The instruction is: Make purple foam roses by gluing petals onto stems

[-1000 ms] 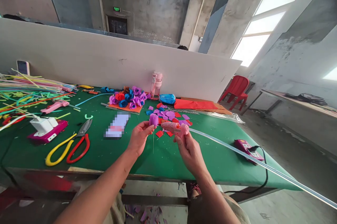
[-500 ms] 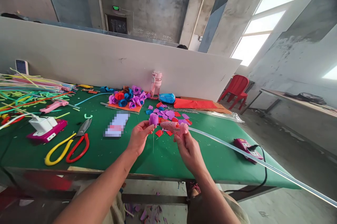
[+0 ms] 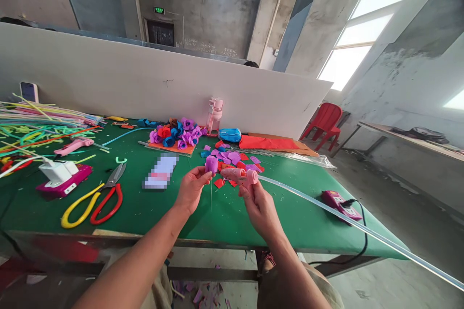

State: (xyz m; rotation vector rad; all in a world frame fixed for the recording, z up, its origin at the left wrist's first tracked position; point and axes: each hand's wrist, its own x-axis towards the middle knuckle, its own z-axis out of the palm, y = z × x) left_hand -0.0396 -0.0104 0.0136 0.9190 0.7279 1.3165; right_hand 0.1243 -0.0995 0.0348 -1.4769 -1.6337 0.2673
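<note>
My left hand (image 3: 191, 190) pinches a small purple paper flower (image 3: 211, 164) on a thin wire stem above the green table (image 3: 152, 207). My right hand (image 3: 259, 208) grips a pink glue gun (image 3: 237, 175) with its nozzle pointing left at the flower. A long clear glue stick (image 3: 348, 224) runs out of the gun's back toward the right. Loose purple and red paper petals (image 3: 234, 159) lie on the table just beyond both hands.
Finished paper flowers (image 3: 176, 136) sit on an orange sheet. Yellow and red scissors (image 3: 94, 200), a magenta power strip (image 3: 63, 177), a second glue gun (image 3: 74, 146) and coloured sticks (image 3: 39, 123) lie left. Another power strip (image 3: 339, 200) is right. A white partition (image 3: 145, 81) backs the table.
</note>
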